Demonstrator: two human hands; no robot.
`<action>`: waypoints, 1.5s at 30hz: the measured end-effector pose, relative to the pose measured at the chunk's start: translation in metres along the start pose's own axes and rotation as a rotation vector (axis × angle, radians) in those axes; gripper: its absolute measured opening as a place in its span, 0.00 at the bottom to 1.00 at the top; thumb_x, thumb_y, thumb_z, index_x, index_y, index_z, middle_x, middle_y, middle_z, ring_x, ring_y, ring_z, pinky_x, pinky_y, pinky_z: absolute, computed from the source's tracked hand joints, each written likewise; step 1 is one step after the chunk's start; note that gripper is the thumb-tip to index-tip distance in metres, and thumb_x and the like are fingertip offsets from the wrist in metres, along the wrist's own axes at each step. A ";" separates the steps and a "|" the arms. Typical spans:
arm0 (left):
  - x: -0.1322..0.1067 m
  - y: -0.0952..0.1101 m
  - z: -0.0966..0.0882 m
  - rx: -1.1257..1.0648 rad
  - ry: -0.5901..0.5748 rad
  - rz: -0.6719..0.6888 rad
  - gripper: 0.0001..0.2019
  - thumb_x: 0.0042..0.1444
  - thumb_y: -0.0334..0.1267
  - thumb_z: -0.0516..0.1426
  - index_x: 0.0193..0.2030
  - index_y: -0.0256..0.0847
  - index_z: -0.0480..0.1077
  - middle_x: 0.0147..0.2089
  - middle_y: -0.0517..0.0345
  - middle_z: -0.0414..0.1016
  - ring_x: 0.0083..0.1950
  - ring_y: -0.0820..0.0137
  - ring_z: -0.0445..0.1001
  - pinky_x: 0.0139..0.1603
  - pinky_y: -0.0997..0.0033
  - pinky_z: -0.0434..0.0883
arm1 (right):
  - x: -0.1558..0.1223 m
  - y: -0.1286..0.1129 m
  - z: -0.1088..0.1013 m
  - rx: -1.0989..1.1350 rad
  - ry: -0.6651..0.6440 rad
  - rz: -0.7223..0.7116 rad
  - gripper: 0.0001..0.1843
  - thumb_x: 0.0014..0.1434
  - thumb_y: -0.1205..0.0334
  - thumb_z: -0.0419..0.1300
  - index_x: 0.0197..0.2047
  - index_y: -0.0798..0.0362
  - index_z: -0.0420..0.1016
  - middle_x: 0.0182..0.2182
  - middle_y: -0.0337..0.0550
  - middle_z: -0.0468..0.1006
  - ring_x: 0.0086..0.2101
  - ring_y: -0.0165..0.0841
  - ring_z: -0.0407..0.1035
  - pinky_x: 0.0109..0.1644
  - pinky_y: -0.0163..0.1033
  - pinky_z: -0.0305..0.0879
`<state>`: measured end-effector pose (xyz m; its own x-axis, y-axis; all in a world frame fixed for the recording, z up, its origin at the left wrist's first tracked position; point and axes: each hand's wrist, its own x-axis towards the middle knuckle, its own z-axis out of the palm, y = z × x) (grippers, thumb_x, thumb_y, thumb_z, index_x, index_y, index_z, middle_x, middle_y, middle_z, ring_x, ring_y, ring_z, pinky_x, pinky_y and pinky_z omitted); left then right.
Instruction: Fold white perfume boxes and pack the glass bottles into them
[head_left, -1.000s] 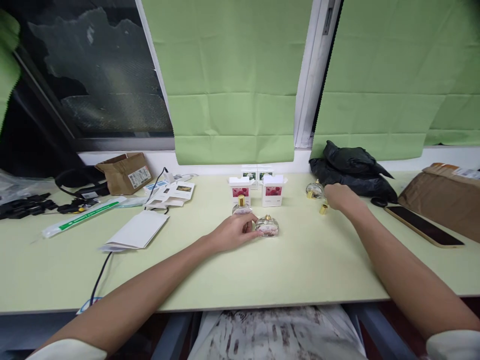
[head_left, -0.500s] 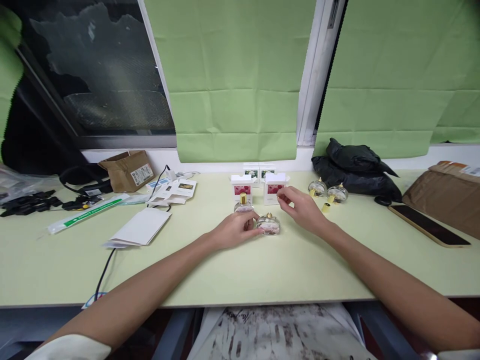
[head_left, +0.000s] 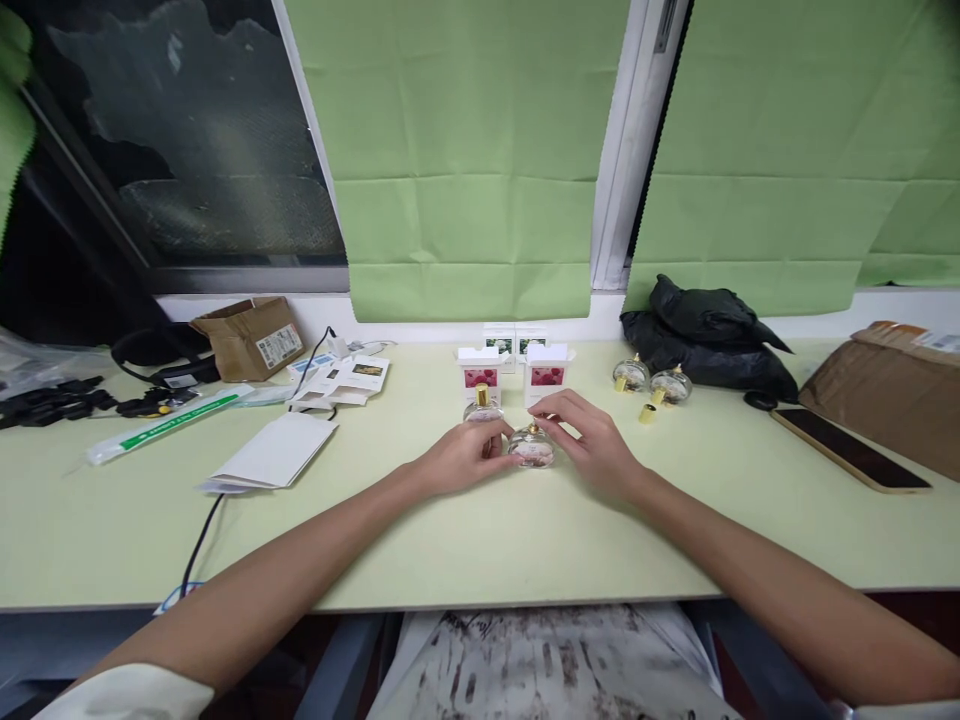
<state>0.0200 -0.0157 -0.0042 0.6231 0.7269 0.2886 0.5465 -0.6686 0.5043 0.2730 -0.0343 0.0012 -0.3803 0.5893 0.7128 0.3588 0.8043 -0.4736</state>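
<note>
My left hand (head_left: 472, 458) grips the left side of a round, clear perfume bottle (head_left: 532, 450), which stands upright on the table with its gold neck uncapped. Thumb and fingers of my right hand (head_left: 592, 440) pinch together right at the top of that neck; whatever is between them is too small to make out. Just behind my left hand is a second perfume bottle (head_left: 482, 408), wearing a tall gold cap. Two white boxes with pink-red pictures, the left box (head_left: 478, 372) and the right box (head_left: 547, 372), stand open-topped behind the bottles.
Two more uncapped bottles, one near the black bags (head_left: 709, 340), stand right with loose gold caps (head_left: 647, 413). Farther right lie a phone (head_left: 847, 448) and a cardboard box (head_left: 889, 400). Folded white card (head_left: 274, 452), a cable and an opened carton (head_left: 251, 340) are left.
My right hand has moved left and slightly down, from beside the right box to the neck of the bottle. The left hand still holds the bottle in place.
</note>
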 end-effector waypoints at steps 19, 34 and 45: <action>0.000 0.000 -0.001 -0.011 -0.013 0.003 0.20 0.67 0.58 0.59 0.52 0.43 0.75 0.33 0.59 0.72 0.35 0.67 0.69 0.34 0.69 0.62 | 0.002 0.011 0.002 0.240 -0.052 0.206 0.09 0.71 0.57 0.62 0.51 0.47 0.82 0.45 0.43 0.84 0.46 0.38 0.78 0.51 0.43 0.74; 0.000 0.002 -0.001 -0.012 0.007 0.009 0.20 0.67 0.59 0.58 0.49 0.43 0.75 0.33 0.59 0.71 0.34 0.67 0.68 0.33 0.69 0.61 | 0.002 0.014 -0.001 0.117 -0.076 0.018 0.10 0.74 0.59 0.58 0.50 0.46 0.81 0.44 0.46 0.82 0.45 0.39 0.77 0.50 0.47 0.74; 0.000 0.000 -0.001 0.000 -0.009 0.008 0.20 0.68 0.57 0.58 0.51 0.43 0.74 0.33 0.60 0.71 0.33 0.68 0.68 0.33 0.69 0.62 | 0.009 0.017 -0.004 0.176 -0.123 0.071 0.09 0.73 0.57 0.60 0.44 0.49 0.81 0.43 0.46 0.82 0.45 0.38 0.77 0.51 0.44 0.73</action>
<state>0.0196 -0.0157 -0.0032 0.6326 0.7198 0.2857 0.5413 -0.6748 0.5016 0.2794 -0.0159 0.0017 -0.4644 0.6414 0.6107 0.2388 0.7547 -0.6110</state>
